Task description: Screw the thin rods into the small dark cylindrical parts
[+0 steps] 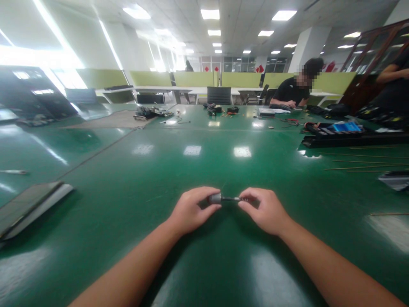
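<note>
Between my two hands, just above the green table (153,170), is a small tool with a grey cylinder (215,198) at its left end and a thin dark rod (229,198) running right from it. Its exact kind is not clear. My left hand (190,211) grips the cylinder between thumb and fingers. The fingertips of my right hand (266,211) pinch the rod's far end, where a dark, ridged tip shows partly behind them. The tool lies level, and my fingers hide parts of both ends.
A flat panel-like object (32,209) lies at the left. On the right are a black tray (351,140) and several thin rods (367,162). Electronic parts (151,112) and small black devices (214,109) sit farther back. A person (289,91) sits across the table; another stands far right.
</note>
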The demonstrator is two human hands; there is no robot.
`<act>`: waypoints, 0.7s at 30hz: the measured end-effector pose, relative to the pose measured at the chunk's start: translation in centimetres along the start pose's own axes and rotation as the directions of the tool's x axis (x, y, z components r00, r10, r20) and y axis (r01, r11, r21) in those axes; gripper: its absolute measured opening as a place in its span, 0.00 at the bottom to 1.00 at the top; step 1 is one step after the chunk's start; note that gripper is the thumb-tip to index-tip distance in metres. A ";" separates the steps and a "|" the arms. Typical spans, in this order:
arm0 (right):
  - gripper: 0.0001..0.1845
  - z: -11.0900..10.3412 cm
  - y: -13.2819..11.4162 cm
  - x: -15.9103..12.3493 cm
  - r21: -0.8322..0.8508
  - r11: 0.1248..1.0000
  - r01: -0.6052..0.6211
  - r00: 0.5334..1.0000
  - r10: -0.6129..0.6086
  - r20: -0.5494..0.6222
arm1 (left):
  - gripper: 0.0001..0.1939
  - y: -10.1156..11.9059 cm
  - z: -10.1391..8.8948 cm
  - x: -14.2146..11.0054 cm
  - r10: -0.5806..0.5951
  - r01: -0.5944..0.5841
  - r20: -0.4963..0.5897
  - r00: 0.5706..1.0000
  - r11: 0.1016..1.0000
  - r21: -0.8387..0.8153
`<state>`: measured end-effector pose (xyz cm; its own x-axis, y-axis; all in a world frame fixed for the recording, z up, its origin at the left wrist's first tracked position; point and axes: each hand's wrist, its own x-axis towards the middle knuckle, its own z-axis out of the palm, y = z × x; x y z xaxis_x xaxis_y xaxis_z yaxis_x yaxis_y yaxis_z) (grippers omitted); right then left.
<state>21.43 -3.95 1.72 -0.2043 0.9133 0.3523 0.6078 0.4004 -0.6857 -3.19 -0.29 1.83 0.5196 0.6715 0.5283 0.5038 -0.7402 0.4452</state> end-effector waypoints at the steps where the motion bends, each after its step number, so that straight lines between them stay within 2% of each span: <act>1: 0.04 0.0 0.0 0.0 -0.001 1.000 0.000 1.000 0.000 0.001 | 0.15 0.0 0.0 0.0 0.000 0.000 0.000 1.000 1.000 0.000; 13: 0.04 0.0 0.0 -0.1 -0.004 1.000 0.004 1.000 -0.004 -0.007 | 0.15 -0.1 0.0 0.0 0.004 -0.004 0.000 1.000 1.000 0.002; 21: 0.04 0.0 -0.1 -0.1 -0.006 1.000 0.019 1.000 -0.019 -0.007 | 0.15 -0.6 -0.3 0.1 -0.088 0.093 -0.121 0.989 0.995 0.032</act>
<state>21.40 -4.05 1.71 -0.2103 0.9051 0.3695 0.6087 0.4170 -0.6750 -3.69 0.20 1.83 0.3860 0.7249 0.5705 0.5715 -0.6734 0.4690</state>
